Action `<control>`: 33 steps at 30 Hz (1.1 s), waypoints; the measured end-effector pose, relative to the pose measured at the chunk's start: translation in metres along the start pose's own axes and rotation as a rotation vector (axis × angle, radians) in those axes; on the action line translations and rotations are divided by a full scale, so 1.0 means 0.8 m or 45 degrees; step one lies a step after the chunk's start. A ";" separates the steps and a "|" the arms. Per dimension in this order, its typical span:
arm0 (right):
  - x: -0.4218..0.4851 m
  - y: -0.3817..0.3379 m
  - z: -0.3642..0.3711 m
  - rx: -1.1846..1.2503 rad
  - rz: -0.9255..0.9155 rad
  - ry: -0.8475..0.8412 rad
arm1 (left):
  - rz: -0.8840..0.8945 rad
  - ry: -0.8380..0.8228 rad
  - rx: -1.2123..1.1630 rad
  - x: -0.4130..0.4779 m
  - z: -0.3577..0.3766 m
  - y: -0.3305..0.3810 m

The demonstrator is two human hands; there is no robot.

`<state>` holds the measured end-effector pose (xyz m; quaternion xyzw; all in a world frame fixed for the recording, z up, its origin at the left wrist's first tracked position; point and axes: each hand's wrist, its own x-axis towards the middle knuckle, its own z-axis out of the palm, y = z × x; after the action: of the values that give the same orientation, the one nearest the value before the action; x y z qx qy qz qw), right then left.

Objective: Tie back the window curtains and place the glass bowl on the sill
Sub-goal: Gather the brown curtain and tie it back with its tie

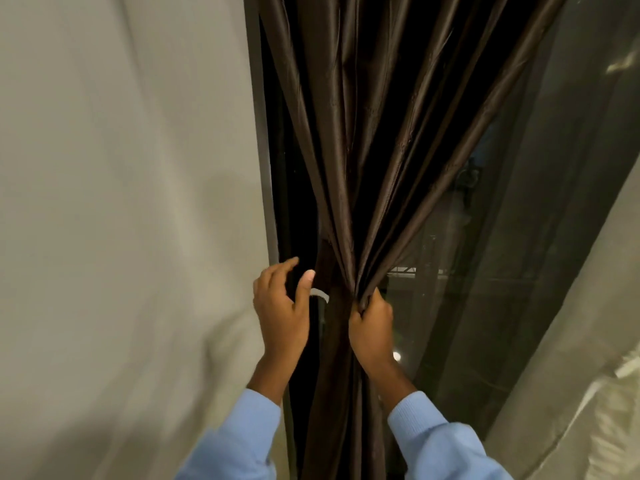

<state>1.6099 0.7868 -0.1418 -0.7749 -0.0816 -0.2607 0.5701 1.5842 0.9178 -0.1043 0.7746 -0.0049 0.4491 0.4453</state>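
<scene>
The glossy dark brown fabric curtain (363,133) is bunched at the left edge of the dark window glass (485,306), beside the grey wall (121,202). Its folds are gripped by the right hand (372,323); the left hand (282,306) is held loosely spread beside a small white strip (319,293).

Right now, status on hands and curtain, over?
Right hand gripping bunched brown curtain. Left hand open, by white fitting. Curtain not yet tied; glass bowl not in view.

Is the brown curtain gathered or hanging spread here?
Gathered: the curtain narrows into a bunch gripped by the right hand, leaving window glass bare beside it.
</scene>
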 end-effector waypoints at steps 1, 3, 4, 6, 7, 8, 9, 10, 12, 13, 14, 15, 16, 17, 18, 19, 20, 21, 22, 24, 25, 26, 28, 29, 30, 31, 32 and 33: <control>0.001 0.001 0.000 0.004 0.008 -0.008 | -0.135 -0.083 -0.052 0.003 -0.002 -0.006; 0.002 0.006 0.000 0.009 0.031 -0.029 | -0.361 -0.297 -0.216 0.010 -0.003 -0.009; 0.003 0.008 0.000 0.009 0.043 -0.037 | -0.415 -0.364 -0.276 0.012 -0.002 -0.007; 0.003 0.010 -0.001 0.022 0.061 -0.043 | -0.466 -0.430 -0.368 0.013 0.001 -0.002; 0.003 0.009 -0.001 0.040 0.064 -0.041 | -0.487 -0.437 -0.415 0.012 0.003 0.000; 0.002 0.006 -0.002 0.055 0.065 -0.033 | -0.511 -0.430 -0.458 0.012 0.006 0.003; 0.000 0.003 -0.003 0.071 0.058 -0.020 | -0.531 -0.410 -0.487 0.012 0.008 0.003; -0.002 -0.002 -0.004 0.093 0.041 0.003 | -0.537 -0.385 -0.492 0.011 0.010 0.004; -0.004 -0.011 -0.006 0.153 -0.001 0.079 | -0.451 -0.346 -0.409 0.010 0.013 0.007; -0.005 -0.015 -0.007 0.173 -0.022 0.124 | -0.372 -0.338 -0.341 0.009 0.013 0.008; -0.003 -0.020 -0.007 0.180 -0.045 0.166 | -0.288 -0.335 -0.270 0.009 0.014 0.009; -0.001 -0.026 -0.008 0.186 -0.071 0.201 | -0.208 -0.337 -0.209 0.008 0.013 0.012; 0.002 -0.032 -0.009 0.188 -0.097 0.233 | -0.139 -0.349 -0.155 0.007 0.013 0.016; 0.006 -0.038 -0.010 0.188 -0.128 0.257 | -0.076 -0.365 -0.115 0.007 0.013 0.017; 0.011 -0.043 -0.011 0.179 -0.156 0.276 | -0.020 -0.390 -0.080 0.007 0.012 0.020; 0.016 -0.047 -0.011 0.158 -0.182 0.281 | 0.036 -0.419 -0.050 0.008 0.011 0.021; 0.020 -0.049 -0.011 0.126 -0.205 0.279 | 0.088 -0.459 -0.022 0.009 0.010 0.025; 0.024 -0.049 -0.011 0.096 -0.222 0.269 | 0.131 -0.489 -0.004 0.009 0.008 0.028; 0.027 -0.047 -0.011 0.065 -0.232 0.261 | 0.157 -0.512 0.015 0.010 0.005 0.032; 0.031 -0.045 -0.009 0.009 -0.254 0.255 | 0.183 -0.521 0.029 0.011 -0.001 0.038; 0.032 -0.044 -0.009 -0.009 -0.267 0.251 | 0.179 -0.525 0.024 0.011 -0.004 0.041; 0.031 -0.044 -0.010 -0.023 -0.283 0.254 | 0.167 -0.538 0.022 0.012 -0.008 0.045; 0.032 -0.045 -0.011 -0.034 -0.304 0.251 | 0.200 -0.557 0.067 0.013 -0.015 0.053; 0.033 -0.044 -0.011 -0.035 -0.307 0.236 | 0.238 -0.558 0.113 0.014 -0.017 0.057; 0.033 -0.043 -0.011 -0.030 -0.307 0.218 | 0.297 -0.554 0.174 0.015 -0.020 0.062; 0.031 -0.042 -0.011 -0.004 -0.302 0.192 | 0.375 -0.551 0.240 0.016 -0.022 0.069; 0.029 -0.045 -0.012 0.031 -0.270 0.164 | 0.437 -0.563 0.303 0.016 -0.024 0.076; 0.026 -0.046 -0.012 0.074 -0.223 0.145 | 0.485 -0.579 0.366 0.018 -0.024 0.084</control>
<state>1.6087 0.7871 -0.0986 -0.7318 -0.1239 -0.3507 0.5710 1.5519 0.8959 -0.0442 0.8952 -0.1855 0.3358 0.2269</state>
